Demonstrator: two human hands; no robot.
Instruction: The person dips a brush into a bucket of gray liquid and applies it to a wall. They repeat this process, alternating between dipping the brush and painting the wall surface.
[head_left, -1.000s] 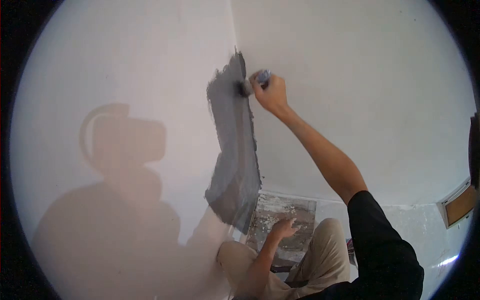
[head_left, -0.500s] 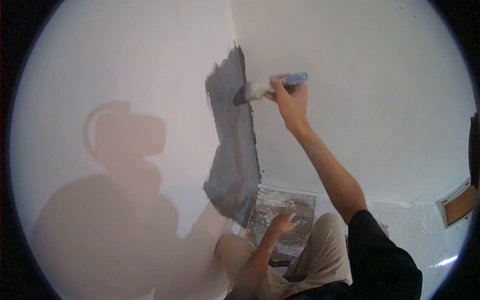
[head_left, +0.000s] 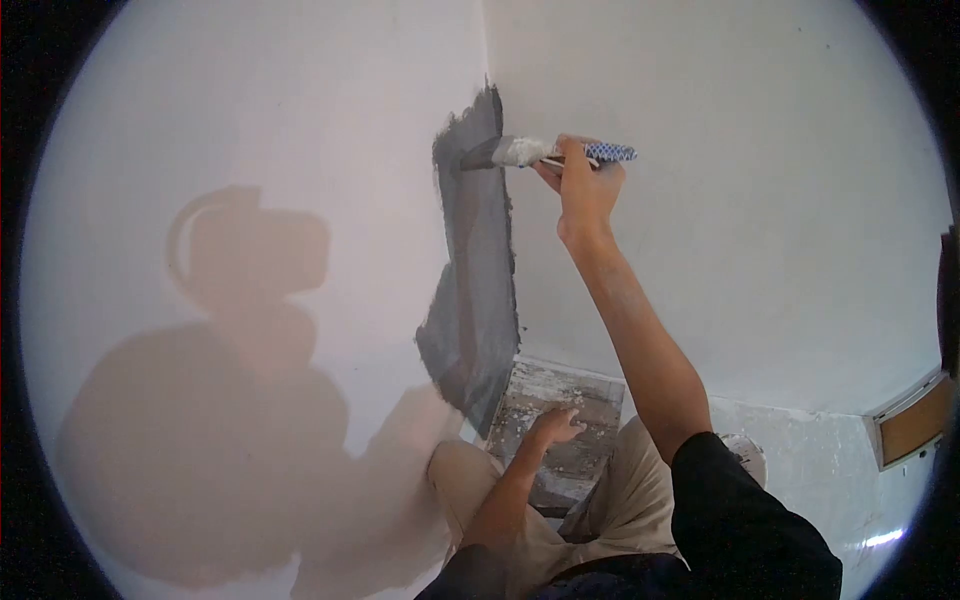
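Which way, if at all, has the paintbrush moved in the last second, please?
Yes: the paintbrush handle and right hand swung rightward from the grey patch; bristles stay on it.

right hand [head_left: 585, 185] swung rightward, paintbrush [head_left: 545, 153] turned level, bristles at grey patch [head_left: 475, 260] top

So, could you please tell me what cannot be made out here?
Head view only.
Paintbrush handle: partly covered by the right hand.
Left hand: too small to tell what it touches.
Brown panel: cut off by the lens edge.
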